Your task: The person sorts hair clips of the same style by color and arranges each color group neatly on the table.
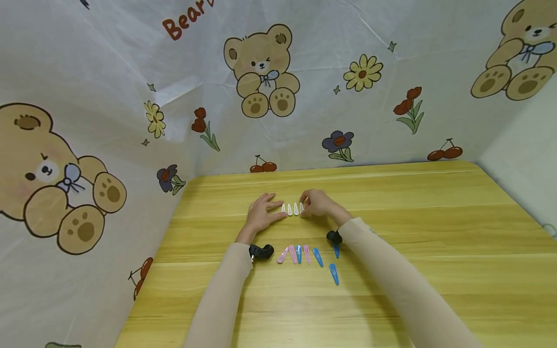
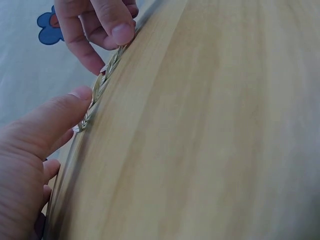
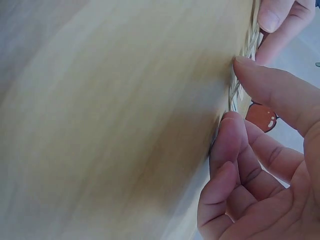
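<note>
Several white snap hair clips (image 1: 296,209) stand side by side in a short row on the wooden table. My left hand (image 1: 261,212) is at the row's left end, thumb and index finger at the two ends of the outermost white clip (image 1: 283,208). At the right end, my right hand (image 1: 319,205) pinches the last white clip (image 1: 301,207) between thumb and bent index finger. Both wrist views look low along the table, so the clips (image 2: 100,87) overlap in a thin line there. In the right wrist view the other fingers curl under the palm.
Nearer to me lie pink hair clips (image 1: 306,253) and blue hair clips (image 1: 333,274), most in a loose row; one blue clip (image 1: 336,251) is partly hidden by the right wrist camera (image 1: 334,237). A bear-print cloth (image 1: 304,140) hangs behind the table (image 1: 435,217).
</note>
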{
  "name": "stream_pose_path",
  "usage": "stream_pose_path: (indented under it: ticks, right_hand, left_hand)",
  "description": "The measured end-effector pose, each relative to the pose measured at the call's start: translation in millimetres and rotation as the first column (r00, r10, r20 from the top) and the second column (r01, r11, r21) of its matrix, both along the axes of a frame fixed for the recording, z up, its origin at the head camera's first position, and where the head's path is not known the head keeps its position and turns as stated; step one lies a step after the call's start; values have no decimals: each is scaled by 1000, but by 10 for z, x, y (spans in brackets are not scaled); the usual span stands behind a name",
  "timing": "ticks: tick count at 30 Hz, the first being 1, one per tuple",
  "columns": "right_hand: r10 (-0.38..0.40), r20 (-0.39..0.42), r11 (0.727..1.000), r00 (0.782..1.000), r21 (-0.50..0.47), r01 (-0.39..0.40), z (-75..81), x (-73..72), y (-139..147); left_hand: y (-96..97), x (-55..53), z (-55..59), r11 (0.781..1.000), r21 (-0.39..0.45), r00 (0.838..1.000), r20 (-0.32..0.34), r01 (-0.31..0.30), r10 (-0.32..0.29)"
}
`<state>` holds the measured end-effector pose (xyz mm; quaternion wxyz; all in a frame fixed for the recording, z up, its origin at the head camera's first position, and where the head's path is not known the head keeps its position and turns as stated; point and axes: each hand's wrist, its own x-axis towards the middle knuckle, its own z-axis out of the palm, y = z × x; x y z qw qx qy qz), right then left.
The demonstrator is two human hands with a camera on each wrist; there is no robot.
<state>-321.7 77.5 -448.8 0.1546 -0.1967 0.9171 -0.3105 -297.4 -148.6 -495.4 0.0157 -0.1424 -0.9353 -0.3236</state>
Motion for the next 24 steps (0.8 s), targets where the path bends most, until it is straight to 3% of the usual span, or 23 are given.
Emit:
stream_pose_path:
  ticks: [8,12,17,21,24]
  right_hand:
    - [14,4,1000,1000,4,-14,75,72,36]
    - [18,-16,1000,1000,-21,-18,162,186,146]
    - [29,-102,995,994,-92,-39,230,469,356]
    - [36,-141,989,989,-134,-55,253,761,503]
    - [49,-164,987,985,-144,-73,253,923,582]
  left_hand:
    - [7,13,13,1000,17,1000,4,-6,6]
    - [27,16,17,999,43,1000,29,-13,11]
    - [1,0,24,989,147,995,102,-1,-14]
    - [-58,14,59,957,289,981,184,0,-56]
    - [-80,87,140,943,334,973,216,6,-83]
